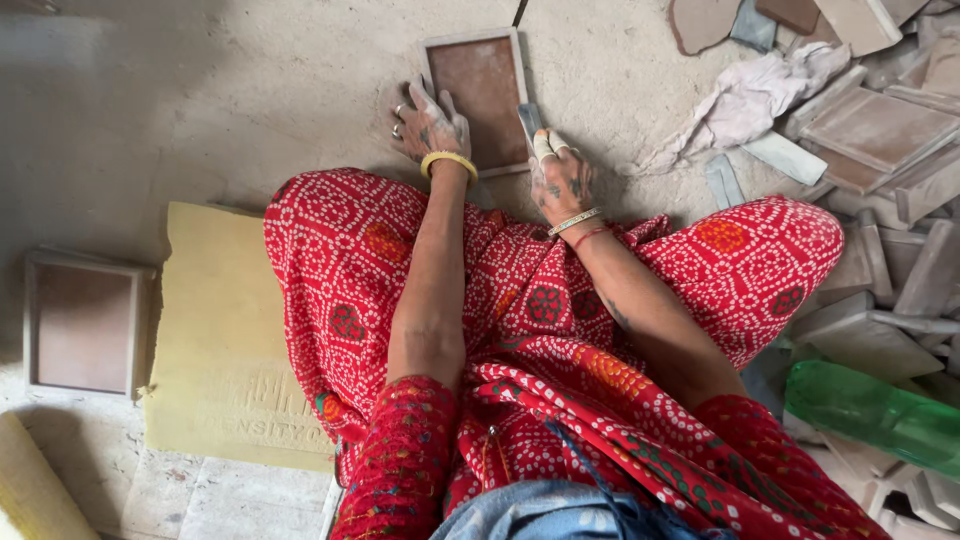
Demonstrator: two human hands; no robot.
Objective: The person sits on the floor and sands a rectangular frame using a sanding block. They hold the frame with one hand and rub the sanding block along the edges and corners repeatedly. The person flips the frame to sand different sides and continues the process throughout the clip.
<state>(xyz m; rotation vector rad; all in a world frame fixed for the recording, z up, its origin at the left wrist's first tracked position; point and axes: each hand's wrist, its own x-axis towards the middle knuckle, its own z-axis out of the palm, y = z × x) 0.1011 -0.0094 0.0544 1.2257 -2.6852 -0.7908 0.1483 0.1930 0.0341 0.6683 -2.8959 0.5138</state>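
A reddish-brown rectangular tile with a pale raised rim (480, 85) lies on the dusty floor in front of my knees. My left hand (428, 125), dusty and with rings and a yellow bangle, presses flat on the tile's left edge. My right hand (560, 175), with taped fingertips and a thin bracelet, grips a small flat grey tool (529, 120) held against the tile's right edge. My legs are covered in red patterned cloth.
A second rimmed tile (82, 325) lies at the left beside a yellow foam pad (215, 340). A heap of similar tiles (880, 140) and a crumpled cloth (750, 95) fill the right. A green plastic bottle (875, 415) lies at the lower right.
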